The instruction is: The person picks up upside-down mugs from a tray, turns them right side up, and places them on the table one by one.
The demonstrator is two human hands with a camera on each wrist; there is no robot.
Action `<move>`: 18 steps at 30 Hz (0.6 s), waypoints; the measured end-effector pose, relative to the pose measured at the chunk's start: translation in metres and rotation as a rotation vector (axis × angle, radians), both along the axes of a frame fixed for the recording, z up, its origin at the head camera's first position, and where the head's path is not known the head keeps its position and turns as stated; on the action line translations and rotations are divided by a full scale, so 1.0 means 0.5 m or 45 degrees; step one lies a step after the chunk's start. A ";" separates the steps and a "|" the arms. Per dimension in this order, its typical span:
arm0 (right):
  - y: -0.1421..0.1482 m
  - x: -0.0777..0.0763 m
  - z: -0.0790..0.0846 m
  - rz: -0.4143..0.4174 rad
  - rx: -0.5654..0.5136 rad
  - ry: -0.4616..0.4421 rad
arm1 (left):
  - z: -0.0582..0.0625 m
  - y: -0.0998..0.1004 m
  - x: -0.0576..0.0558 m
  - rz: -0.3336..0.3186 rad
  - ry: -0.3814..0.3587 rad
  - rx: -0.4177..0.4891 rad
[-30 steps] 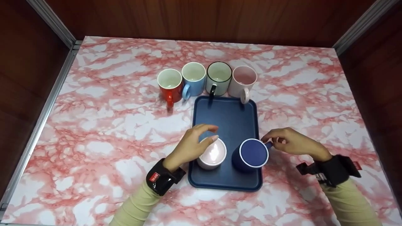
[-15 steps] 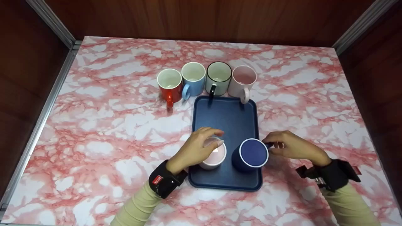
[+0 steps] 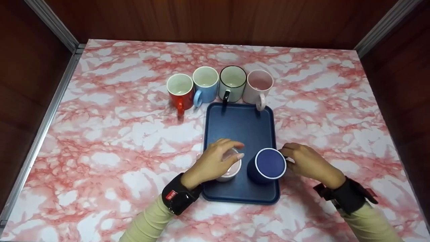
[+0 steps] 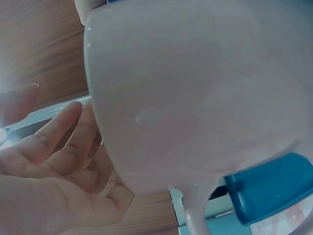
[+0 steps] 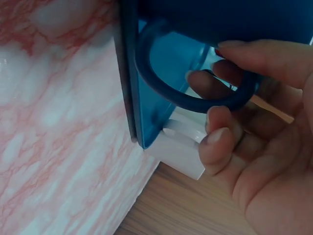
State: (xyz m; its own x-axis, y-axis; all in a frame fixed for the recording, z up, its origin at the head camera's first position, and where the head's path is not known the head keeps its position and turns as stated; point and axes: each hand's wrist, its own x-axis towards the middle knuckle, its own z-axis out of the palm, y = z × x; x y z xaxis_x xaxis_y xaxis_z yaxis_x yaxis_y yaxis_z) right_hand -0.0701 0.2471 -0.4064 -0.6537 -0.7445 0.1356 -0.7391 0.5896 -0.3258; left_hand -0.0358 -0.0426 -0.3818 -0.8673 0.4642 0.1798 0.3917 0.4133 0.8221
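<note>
On the dark blue tray (image 3: 240,124) stand a pink mug (image 3: 231,171) and a dark blue mug (image 3: 270,163), both upside down with their white-ringed bases up. My left hand (image 3: 215,163) arches over the pink mug, thumb and fingers spread apart above its base. In the left wrist view, its relaxed fingers (image 4: 73,142) lie beside the mug's base edge, and the mug's handle (image 4: 196,210) shows lower down. At the tray's right side, my right hand (image 3: 309,163) holds the blue mug's handle (image 5: 171,95), with fingertips curled at the loop and the thumb by the wall.
Behind the tray stands a row of upright mugs: a red one (image 3: 181,97), a light blue one (image 3: 208,90), a white one with black rim and handle (image 3: 233,89), and a pale pink one (image 3: 253,94). Wooden panels (image 3: 215,20) enclose the marbled table (image 3: 100,134).
My left hand has shifted right and slightly nearer, further over the pink mug. My right hand has lowered a little and moved left at the blue handle. Both mugs stay put.
</note>
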 end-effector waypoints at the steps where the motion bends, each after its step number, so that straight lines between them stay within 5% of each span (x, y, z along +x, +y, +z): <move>1: 0.000 0.001 -0.001 0.000 0.002 0.017 | 0.000 0.001 0.000 -0.003 0.005 0.004; 9: 0.000 -0.003 -0.006 0.061 -0.005 0.151 | -0.001 0.004 0.000 -0.016 0.043 0.028; 18: -0.001 -0.003 -0.010 0.138 -0.072 0.171 | -0.003 0.004 0.001 -0.001 0.041 0.019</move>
State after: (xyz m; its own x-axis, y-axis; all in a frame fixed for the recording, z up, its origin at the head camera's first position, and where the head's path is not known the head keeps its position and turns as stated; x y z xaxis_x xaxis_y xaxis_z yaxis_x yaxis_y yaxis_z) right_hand -0.0719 0.2467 -0.4116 -0.5431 -0.7984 0.2600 -0.8365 0.4874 -0.2505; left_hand -0.0351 -0.0408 -0.3833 -0.8606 0.4620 0.2144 0.4183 0.4010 0.8150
